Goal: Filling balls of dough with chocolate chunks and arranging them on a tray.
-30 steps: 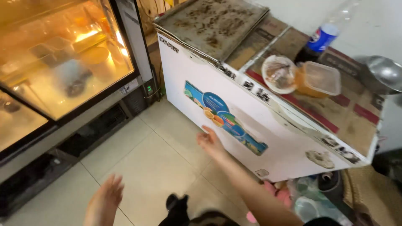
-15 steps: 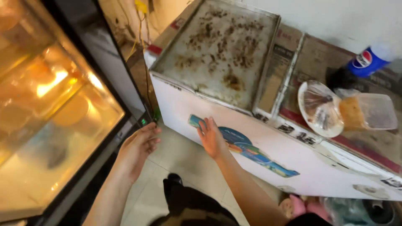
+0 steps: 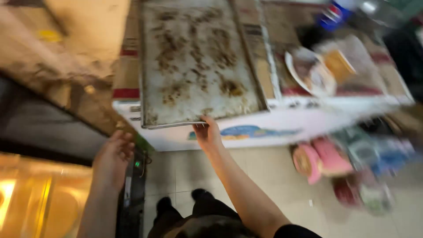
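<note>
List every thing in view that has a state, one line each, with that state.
baking tray: flat on the chest freezer, soiled with brown baked-on residue
right hand: fingertips on the tray's near edge
left hand: open, holding nothing, beside the display oven
display oven: lit orange inside
chest freezer: lid shut, things on top
plate: on the freezer, blurred

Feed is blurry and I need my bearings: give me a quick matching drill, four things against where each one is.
Things:
1. tray
2. right hand
3. left hand
4. plate

Places:
A. near the black oven edge
B. right of the tray on the chest top
C. at the tray's near edge
D. lying on the white chest

Pairs: 1-D, 2-C, 3-A, 4-B
</note>
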